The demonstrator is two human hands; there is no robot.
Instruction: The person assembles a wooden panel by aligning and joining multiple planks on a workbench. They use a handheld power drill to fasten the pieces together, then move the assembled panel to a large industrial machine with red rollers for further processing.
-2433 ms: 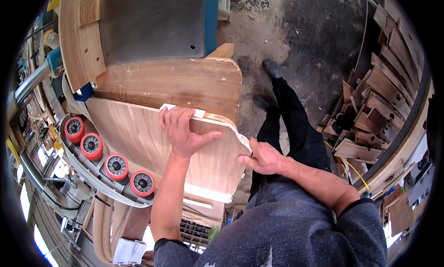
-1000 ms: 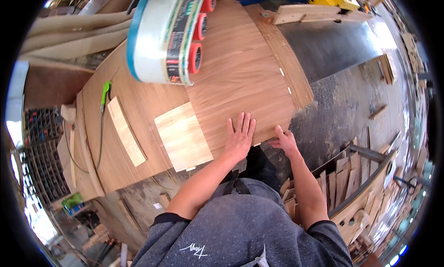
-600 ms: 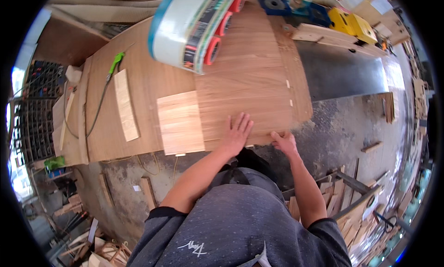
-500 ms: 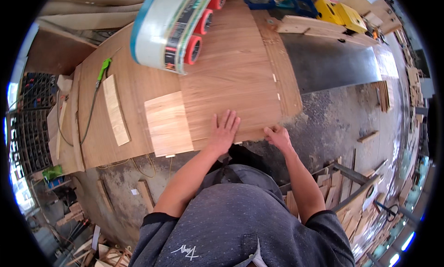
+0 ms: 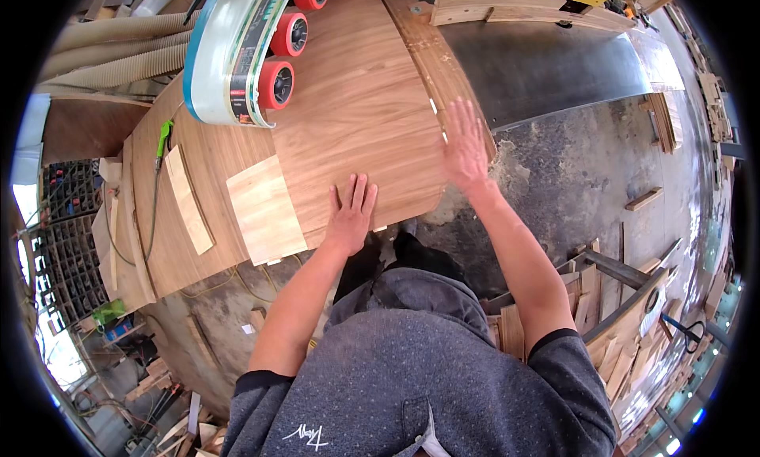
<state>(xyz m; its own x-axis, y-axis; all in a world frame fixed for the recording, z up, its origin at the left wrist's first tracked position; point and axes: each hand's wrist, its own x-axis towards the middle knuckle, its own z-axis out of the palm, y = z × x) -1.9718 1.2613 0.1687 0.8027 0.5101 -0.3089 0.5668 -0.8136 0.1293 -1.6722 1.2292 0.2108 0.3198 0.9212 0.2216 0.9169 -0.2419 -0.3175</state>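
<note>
A large brown wood-grain panel (image 5: 356, 100) lies on the work table in front of me. Flat on its near edge rests my left hand (image 5: 351, 215), fingers spread, holding nothing. My right hand (image 5: 465, 144) is stretched out over the panel's right edge and the wooden strip (image 5: 431, 61) beside it. Its fingers point away from me and it is empty; whether the palm presses the edge or hovers, I cannot tell. A paler rectangular board (image 5: 267, 207) lies left of my left hand. Beyond stands a roller feeder (image 5: 226, 61) with red wheels (image 5: 276, 85) by the panel.
On the table's left lie a narrow pale wood piece (image 5: 190, 203) and a green air gun (image 5: 165, 136) with its hose. A grey metal table (image 5: 546, 69) stands at the right. Wood offcuts (image 5: 602, 314) fill a rack at the lower right. Ribbed ducts (image 5: 127, 49) run at the far left.
My right hand has moved from the panel's near right corner forward along its right edge, and its curled fingers have straightened. My left hand stays flat on the panel. The view has shifted.
</note>
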